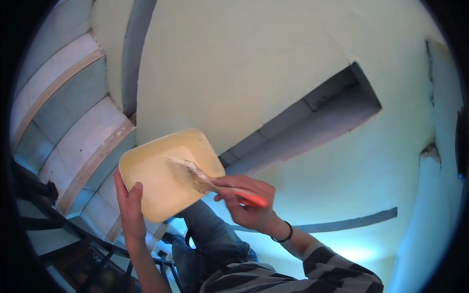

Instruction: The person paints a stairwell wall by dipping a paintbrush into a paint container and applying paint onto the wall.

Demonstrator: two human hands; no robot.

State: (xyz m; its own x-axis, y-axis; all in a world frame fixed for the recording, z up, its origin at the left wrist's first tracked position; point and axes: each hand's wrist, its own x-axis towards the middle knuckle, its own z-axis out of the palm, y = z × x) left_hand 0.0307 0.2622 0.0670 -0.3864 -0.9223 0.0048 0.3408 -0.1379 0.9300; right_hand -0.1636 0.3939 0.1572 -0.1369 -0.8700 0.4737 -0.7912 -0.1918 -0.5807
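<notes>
A cream tray (140,159) is held up in the air in front of the body, tilted so that its inside is turned toward the camera. Its left edge is gripped by the left hand (132,210), with the thumb laid over the rim and the fingers mostly hidden beneath. A brush (253,198) is clamped in the right hand (259,217), its red handle enclosed by the fingers and its end left jutting out to the right. The bristles are pointed up and to the left, over the inside of the tray; they are smeared with a pale coating and slightly blurred. Whether the tray's floor is touched by them cannot be told. The two hands are kept apart, on either side of the tray.

A black band (289,232) is worn on the right wrist. Below the tray, jeans (210,234) and a striped shirt (337,271) are seen. To the left, tiled stairs (80,119) are edged with wood-coloured strips, and a dark railing (73,227) is seen below them. Beyond the tray, a pale wall (220,68) is cut by a long, slanting grey recess (312,115).
</notes>
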